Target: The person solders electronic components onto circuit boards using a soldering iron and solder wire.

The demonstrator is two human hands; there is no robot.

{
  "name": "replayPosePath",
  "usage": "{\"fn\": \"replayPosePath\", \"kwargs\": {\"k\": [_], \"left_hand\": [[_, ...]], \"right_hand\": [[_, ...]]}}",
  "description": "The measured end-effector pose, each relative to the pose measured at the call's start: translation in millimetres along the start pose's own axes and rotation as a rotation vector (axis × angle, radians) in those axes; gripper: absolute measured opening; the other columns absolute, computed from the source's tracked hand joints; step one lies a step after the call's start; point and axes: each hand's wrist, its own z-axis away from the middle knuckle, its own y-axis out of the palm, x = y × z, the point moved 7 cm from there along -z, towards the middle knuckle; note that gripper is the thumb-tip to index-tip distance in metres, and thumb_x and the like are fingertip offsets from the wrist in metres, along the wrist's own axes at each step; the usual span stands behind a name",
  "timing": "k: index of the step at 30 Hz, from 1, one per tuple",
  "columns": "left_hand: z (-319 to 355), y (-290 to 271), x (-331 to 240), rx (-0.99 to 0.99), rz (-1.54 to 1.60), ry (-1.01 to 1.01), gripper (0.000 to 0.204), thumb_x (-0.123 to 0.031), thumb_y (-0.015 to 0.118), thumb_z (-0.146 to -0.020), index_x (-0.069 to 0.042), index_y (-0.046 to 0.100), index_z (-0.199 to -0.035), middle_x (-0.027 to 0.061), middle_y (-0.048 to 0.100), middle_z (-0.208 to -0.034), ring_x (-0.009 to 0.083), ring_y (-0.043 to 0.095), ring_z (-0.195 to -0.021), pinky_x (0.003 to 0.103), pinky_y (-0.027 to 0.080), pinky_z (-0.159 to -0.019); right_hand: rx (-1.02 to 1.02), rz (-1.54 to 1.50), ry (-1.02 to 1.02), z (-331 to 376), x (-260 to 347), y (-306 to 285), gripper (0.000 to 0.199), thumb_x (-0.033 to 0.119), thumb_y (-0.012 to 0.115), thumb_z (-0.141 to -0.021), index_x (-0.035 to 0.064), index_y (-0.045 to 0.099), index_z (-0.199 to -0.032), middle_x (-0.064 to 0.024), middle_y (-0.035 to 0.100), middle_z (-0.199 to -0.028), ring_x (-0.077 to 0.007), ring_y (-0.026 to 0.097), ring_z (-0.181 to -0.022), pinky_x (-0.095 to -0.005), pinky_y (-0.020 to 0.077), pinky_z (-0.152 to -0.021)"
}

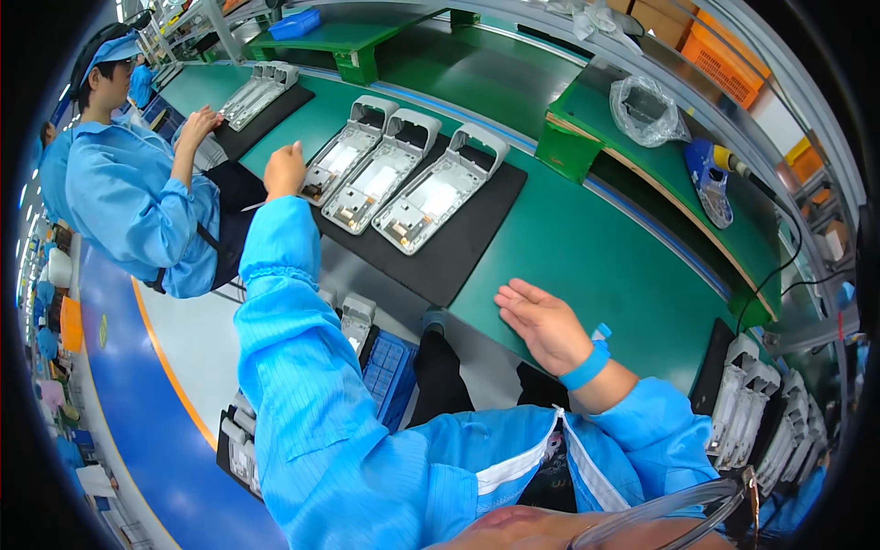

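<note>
Three grey plastic device housings lie side by side on a black mat: a left one [344,151], a middle one [383,172] and a right one [440,191]. Each has a raised, open loop at its far end and small gold-coloured parts near its close end. My left hand [286,170] is closed in the air beside the left housing. From below it sticks out a thin pale pointed tool [253,208], its kind unclear. My right hand [541,321], a blue strap on its wrist, hovers over the green table with fingers stretched out, holding nothing.
A co-worker in blue [137,183] works at the left around another housing [259,96]. Green shelves [596,119] along the back carry a clear plastic bag [646,112] and a blue tool [710,179]. More housings [742,403] stand at the right; a blue crate [390,371] sits below the table.
</note>
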Motion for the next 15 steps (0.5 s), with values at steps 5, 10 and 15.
{"fn": "replayPosePath", "kwargs": {"k": [5, 10, 15], "left_hand": [[-34, 20, 38, 0.266, -0.081, -0.018, 0.041, -0.04, 0.047, -0.083, -0.003, 0.065, -0.081, 0.0213, 0.061, -0.082, 0.0359, 0.058, -0.079, 0.041, 0.044, -0.071], [-31, 35, 17, 0.356, -0.025, 0.065, 0.044, -0.041, 0.052, -0.081, 0.001, 0.065, -0.079, 0.0222, 0.061, -0.074, 0.031, 0.06, -0.068, 0.037, 0.045, -0.066], [2, 59, 23, 0.371, 0.252, 0.003, 0.038, -0.037, 0.059, -0.078, 0.0, 0.065, -0.085, 0.0208, 0.062, -0.078, 0.0257, 0.061, -0.07, 0.035, 0.045, -0.066]], "right_hand": [[0.001, 0.005, 0.008, -44, 3, 36, 0.062, 0.008, 0.051, -0.084, -0.0085, 0.013, -0.132, -0.0183, 0.034, -0.128, -0.0231, 0.042, -0.113, -0.0293, 0.0366, -0.094], [-0.055, 0.286, -0.011, -74, 15, 32, 0.066, 0.007, 0.052, -0.082, -0.0111, 0.01, -0.131, -0.0153, 0.05, -0.102, -0.0172, 0.057, -0.075, -0.0261, 0.0492, -0.062], [-0.215, 0.502, -0.037, -62, 14, 14, 0.053, 0.01, 0.055, -0.08, -0.0133, 0.03, -0.121, -0.0108, 0.055, -0.071, -0.0149, 0.053, -0.047, -0.0255, 0.0437, -0.038]]}}
